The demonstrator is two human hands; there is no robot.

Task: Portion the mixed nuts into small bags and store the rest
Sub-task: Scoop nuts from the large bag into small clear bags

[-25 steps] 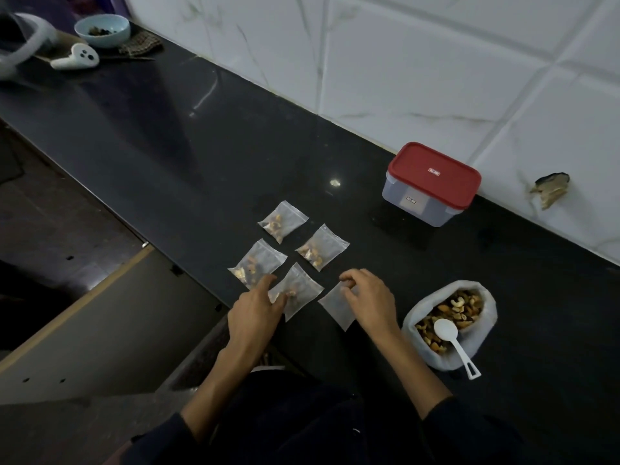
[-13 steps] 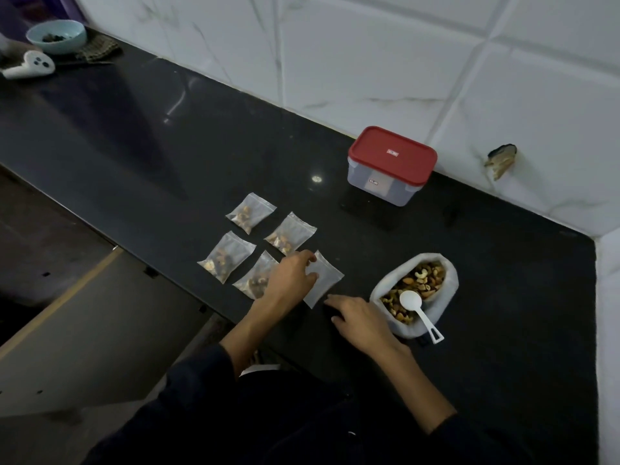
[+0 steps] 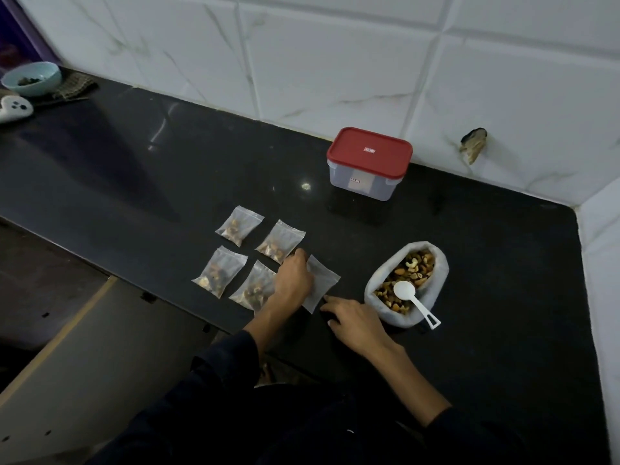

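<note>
Several small clear bags with nuts (image 3: 239,225) lie in a cluster on the black counter (image 3: 134,169). An empty small bag (image 3: 322,282) lies to their right. My left hand (image 3: 292,280) rests flat on the empty bag's left edge and partly covers the nearest filled bag (image 3: 253,290). My right hand (image 3: 352,320) lies on the counter just right of the empty bag, fingers loosely spread, holding nothing. An open white bag of mixed nuts (image 3: 407,286) stands to the right with a white spoon (image 3: 414,302) lying in it.
A clear container with a red lid (image 3: 369,162) stands near the tiled wall. A light blue bowl (image 3: 32,78), a dark cloth (image 3: 75,87) and a white controller (image 3: 13,108) sit at the far left. The counter's front edge runs just below the bags.
My left hand moved from the filled bag to the empty bag. My right hand let go of the empty bag and drew back onto the counter. The view shifted rightward.
</note>
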